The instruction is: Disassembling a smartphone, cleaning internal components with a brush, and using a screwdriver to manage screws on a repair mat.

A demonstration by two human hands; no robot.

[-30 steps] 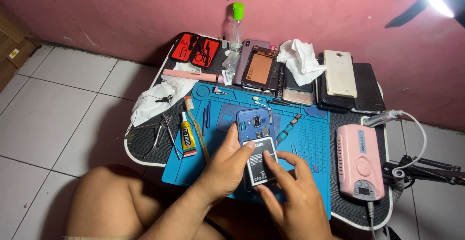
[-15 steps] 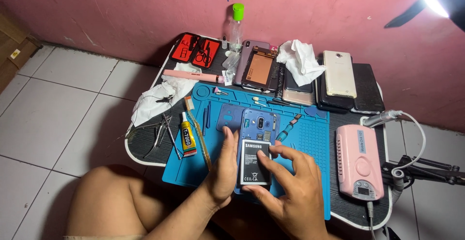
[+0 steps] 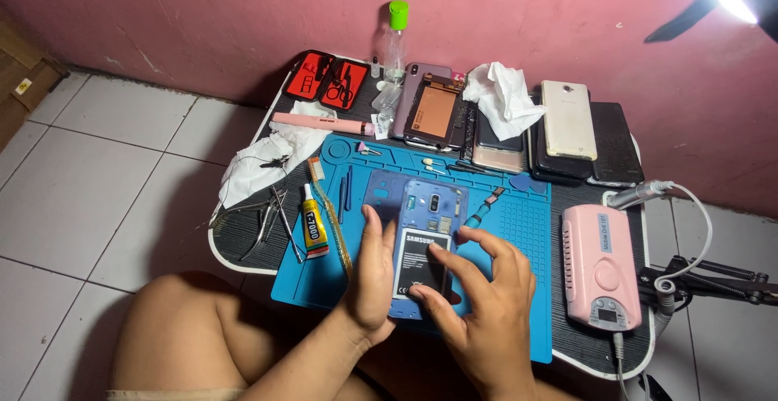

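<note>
An opened blue phone (image 3: pixel 429 206) lies back-up on the blue work mat (image 3: pixel 519 231), with a black and white battery (image 3: pixel 420 259) sitting in its lower half. My left hand (image 3: pixel 374 275) rests flat along the phone's left edge, fingers straight. My right hand (image 3: pixel 486 304) is at the phone's lower right, with its fingertips pressing on the battery. Neither hand closes around anything.
On the mat's left lie a glue tube (image 3: pixel 314 223) and tweezers (image 3: pixel 275 219). Behind are a clear bottle with green cap (image 3: pixel 392 40), a red tool case (image 3: pixel 328 81), several phones (image 3: pixel 567 121), white tissues (image 3: pixel 506 97) and a pink pen-like tool (image 3: pixel 320 121). A pink box-shaped device (image 3: pixel 601 265) sits at the right.
The phone, held up in both hands a second ago, now lies flat on the mat. The battery has gone down into its back, and both hands have lowered onto it.
</note>
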